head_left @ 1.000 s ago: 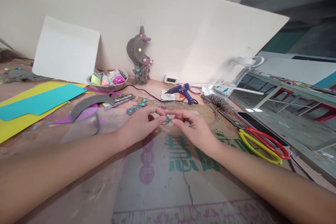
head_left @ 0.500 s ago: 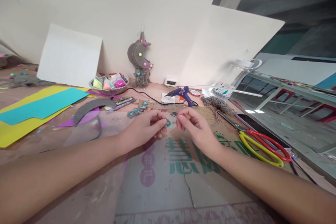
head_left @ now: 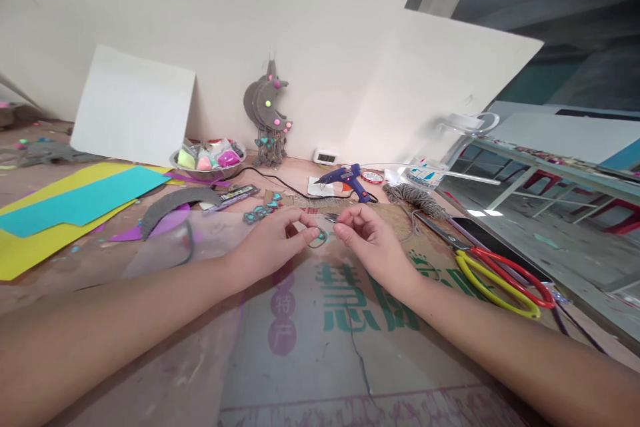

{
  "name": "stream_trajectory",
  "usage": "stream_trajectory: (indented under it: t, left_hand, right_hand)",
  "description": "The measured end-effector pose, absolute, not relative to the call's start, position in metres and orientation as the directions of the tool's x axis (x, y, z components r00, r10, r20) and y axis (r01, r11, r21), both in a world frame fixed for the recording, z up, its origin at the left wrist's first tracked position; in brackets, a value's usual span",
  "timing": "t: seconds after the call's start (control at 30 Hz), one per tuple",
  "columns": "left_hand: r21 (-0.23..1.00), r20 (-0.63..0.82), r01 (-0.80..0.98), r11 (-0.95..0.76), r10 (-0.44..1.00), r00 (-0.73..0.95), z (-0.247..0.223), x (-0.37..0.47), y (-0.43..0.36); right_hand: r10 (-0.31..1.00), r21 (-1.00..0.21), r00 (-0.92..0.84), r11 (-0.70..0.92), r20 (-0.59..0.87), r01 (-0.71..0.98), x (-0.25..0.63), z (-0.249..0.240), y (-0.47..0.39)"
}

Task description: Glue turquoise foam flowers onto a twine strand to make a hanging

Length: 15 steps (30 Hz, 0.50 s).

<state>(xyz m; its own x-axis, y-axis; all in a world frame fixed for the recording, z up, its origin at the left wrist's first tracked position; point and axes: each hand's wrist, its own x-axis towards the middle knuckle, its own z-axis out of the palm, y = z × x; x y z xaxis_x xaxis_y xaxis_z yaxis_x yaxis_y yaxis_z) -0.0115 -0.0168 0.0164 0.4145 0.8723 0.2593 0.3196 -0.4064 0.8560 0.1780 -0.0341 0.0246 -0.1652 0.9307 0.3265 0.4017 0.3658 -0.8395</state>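
Observation:
Between the thumb and fingers of my left hand (head_left: 290,237) is a small turquoise piece edged with grey cord (head_left: 323,237); a thin loop of the cord hangs below the fingertips. Close beside it, my right hand (head_left: 365,233) is pinched, and what its fingertips hold, if anything, is too small to tell. A small metal tip (head_left: 331,217) shows behind the right fingertips; I cannot tell whether they touch it. Beyond my left hand lie grey-and-turquoise trimmed pieces (head_left: 260,213). Under both hands is a printed cardboard sheet with a clear film (head_left: 310,353) over it.
A blue glue gun (head_left: 350,180) stands ahead. Scissors with red and yellow handles (head_left: 500,277), a phone (head_left: 493,243) and grey yarn (head_left: 417,199) lie right. A bowl of coloured packets (head_left: 207,163), coloured sheets (head_left: 80,200) and a grey arc (head_left: 175,207) are left. A moon ornament (head_left: 267,107) hangs behind.
The grey cord at my left fingertips now shows as a wider loop below the turquoise piece. My right fingers have shifted slightly and curl a little differently.

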Motion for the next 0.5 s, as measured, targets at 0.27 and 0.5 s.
stream_trajectory:
  t: [0.27, 0.5]
  left_hand:
    - [0.971, 0.031, 0.202, -0.131, 0.900, 0.435, 0.0169, -0.0074, -0.0185]
    - [0.982, 0.051, 0.146, -0.121, 0.911, 0.410, 0.0212, -0.0059, -0.0190]
  right_hand:
    - [0.918, -0.792, -0.231, 0.394, 0.321, 0.466, 0.1832, 0.0256, -0.0324]
    - [0.942, -0.861, -0.194, 0.329, 0.273, 0.389, 0.1806, 0.0225, -0.0312]
